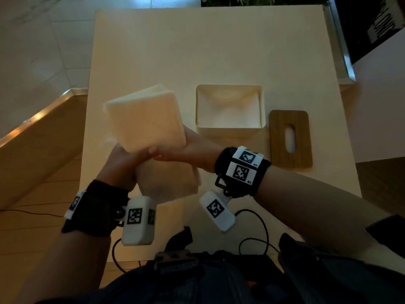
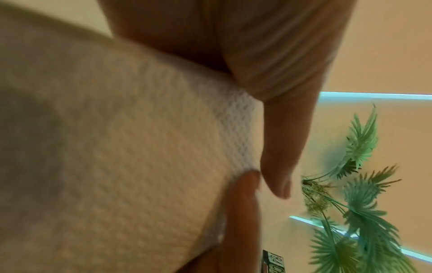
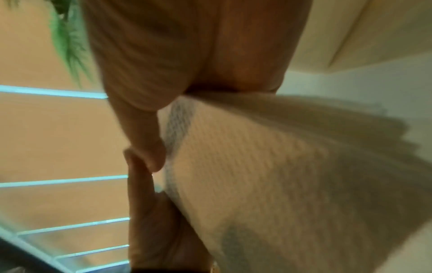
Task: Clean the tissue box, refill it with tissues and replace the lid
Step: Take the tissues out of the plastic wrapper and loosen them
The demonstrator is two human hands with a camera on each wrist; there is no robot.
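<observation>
Both hands hold a thick cream stack of tissues (image 1: 144, 119) in the air over the table's left half. My left hand (image 1: 122, 159) grips its lower edge from below, and my right hand (image 1: 186, 150) grips it from the right; the thumbs meet in the middle. A looser part of the tissues (image 1: 171, 181) hangs under the hands. In the wrist views the embossed tissue (image 2: 140, 147) (image 3: 257, 175) lies between thumb and fingers. The cream tissue box (image 1: 229, 130) stands open to the right, with something white lying inside. Its wooden lid (image 1: 278, 137), which has a slot, lies flat beside the box.
The pale table (image 1: 197, 51) stretches away behind the box. A green plant (image 2: 360, 147) stands beyond its far edge. Black cables (image 1: 256, 229) hang at the near edge by my body. A dark panel (image 1: 368, 25) leans at the far right.
</observation>
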